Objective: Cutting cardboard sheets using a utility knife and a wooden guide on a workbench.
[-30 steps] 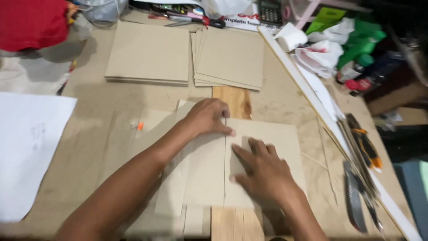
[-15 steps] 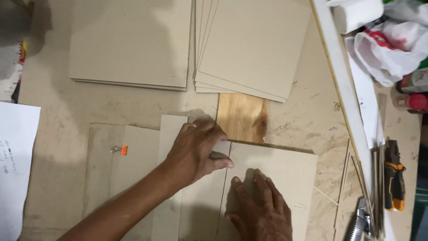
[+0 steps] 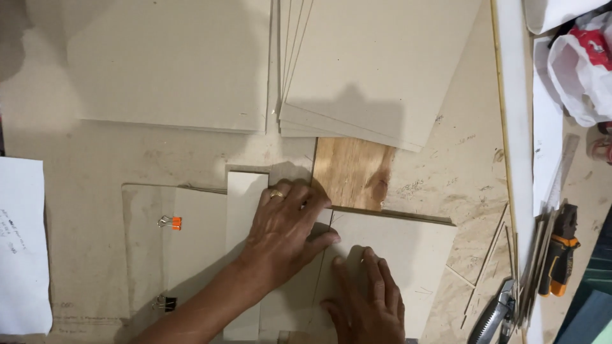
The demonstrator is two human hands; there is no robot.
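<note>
Head view: left hand [image 3: 284, 232], right hand [image 3: 366, 299] press cardboard sheet [image 3: 408, 245]; pliers [image 3: 561, 255] right.

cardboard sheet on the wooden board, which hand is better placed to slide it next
Probably the right hand: it lies flat on the open face of the cardboard sheet. The left hand is pressing at the sheet's left edge over the narrow cardboard strip.

Two hands: left [image 3: 284, 232] near centre, right [image 3: 366, 299] at six o'clock. One ring [image 3: 276, 193] on the left. Two board stacks: one [image 3: 169, 60] at eleven o'clock, one [image 3: 376, 64] at one. Two binder clips: orange [image 3: 171, 222] at nine, black [image 3: 164, 302] at eight. One wood plank [image 3: 350, 173]. One pliers [image 3: 560, 251] at four. One white paper [image 3: 22, 245] at nine.
</note>
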